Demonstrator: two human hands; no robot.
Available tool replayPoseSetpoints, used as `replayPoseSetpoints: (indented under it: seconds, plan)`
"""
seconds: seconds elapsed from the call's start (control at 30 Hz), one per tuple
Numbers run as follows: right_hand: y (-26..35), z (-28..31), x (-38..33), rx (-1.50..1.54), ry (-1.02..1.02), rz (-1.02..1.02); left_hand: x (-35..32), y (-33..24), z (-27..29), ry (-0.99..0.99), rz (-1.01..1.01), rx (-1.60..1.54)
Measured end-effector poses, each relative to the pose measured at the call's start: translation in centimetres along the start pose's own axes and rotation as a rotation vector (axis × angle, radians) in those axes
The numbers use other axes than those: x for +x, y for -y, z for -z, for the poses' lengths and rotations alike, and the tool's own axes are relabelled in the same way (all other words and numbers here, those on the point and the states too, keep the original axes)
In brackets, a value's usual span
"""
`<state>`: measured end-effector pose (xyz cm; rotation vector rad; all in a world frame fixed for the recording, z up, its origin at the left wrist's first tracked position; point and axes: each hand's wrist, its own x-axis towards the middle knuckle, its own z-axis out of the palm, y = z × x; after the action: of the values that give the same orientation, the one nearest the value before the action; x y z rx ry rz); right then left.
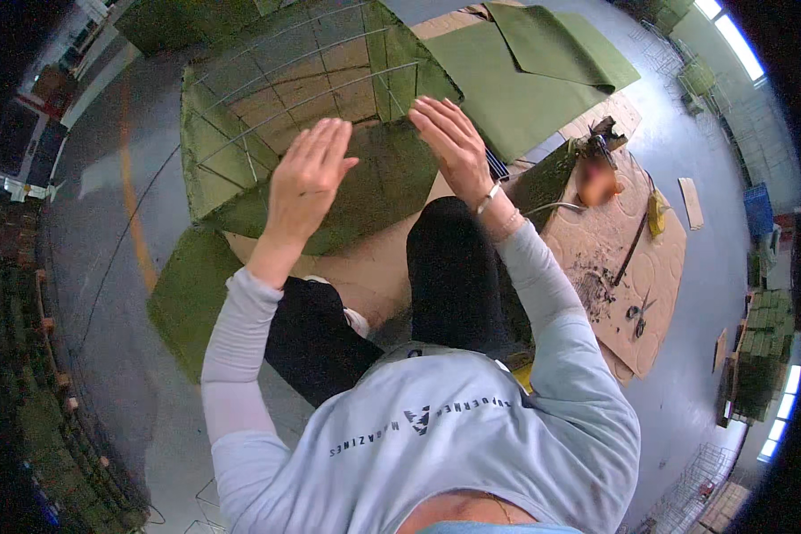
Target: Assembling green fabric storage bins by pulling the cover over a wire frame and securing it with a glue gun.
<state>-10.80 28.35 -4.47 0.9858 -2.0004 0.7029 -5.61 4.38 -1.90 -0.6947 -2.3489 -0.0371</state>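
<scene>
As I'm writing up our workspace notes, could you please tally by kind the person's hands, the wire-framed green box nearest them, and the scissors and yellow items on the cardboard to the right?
Hands: 2 (left hand, right hand)
Green box: 1
Scissors: 1 pair
Yellow item: 1
Total: 5

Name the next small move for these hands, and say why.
Probably bring the left hand and right hand down to grip the near edge of the green-covered wire frame: both look empty, fingers extended, and appear over its near side, though contact is hard to judge.
</scene>
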Motion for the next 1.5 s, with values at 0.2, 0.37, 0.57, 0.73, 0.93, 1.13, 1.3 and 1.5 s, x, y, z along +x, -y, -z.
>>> replayPoseSetpoints:
  seconds: [0.2, 0.37, 0.57, 0.73, 0.93, 1.13, 1.3, 1.5]
  plan:
    - [-2.0, -1.6, 1.3, 0.145, 0.063, 0.032, 2.8, -1.5, -3.1, -0.136, 0.022, -0.105]
    - [-1.6, -1.4, 3.3, 0.145, 0.120, -0.148, 4.1, -1.3, -2.7, 0.039, 0.178, -0.318]
    - [-2.4, -0.4, 5.7, 0.206, 0.420, -0.342, 5.0, -0.9, -2.5, 0.166, 0.346, -0.418]
    - [-1.8, -0.9, 4.5, 0.266, 0.334, -0.217, 3.8, -0.2, -2.8, 0.026, 0.380, -0.505]
    - [-1.4, -1.4, 3.0, 0.141, 0.179, 0.046, 2.9, -1.7, -3.5, -0.141, 0.093, -0.282]
    - [-1.1, -1.5, 3.8, 0.147, 0.277, -0.136, 3.7, -1.6, -3.1, 0.006, 0.223, -0.359]
    - [-1.7, -0.6, 5.6, 0.151, 0.549, -0.315, 4.8, -1.0, -2.9, 0.151, 0.338, -0.443]
    - [-3.9, -1.2, 6.7, 0.369, 0.663, -0.356, 4.6, 0.2, -3.6, 0.159, 0.330, -0.544]
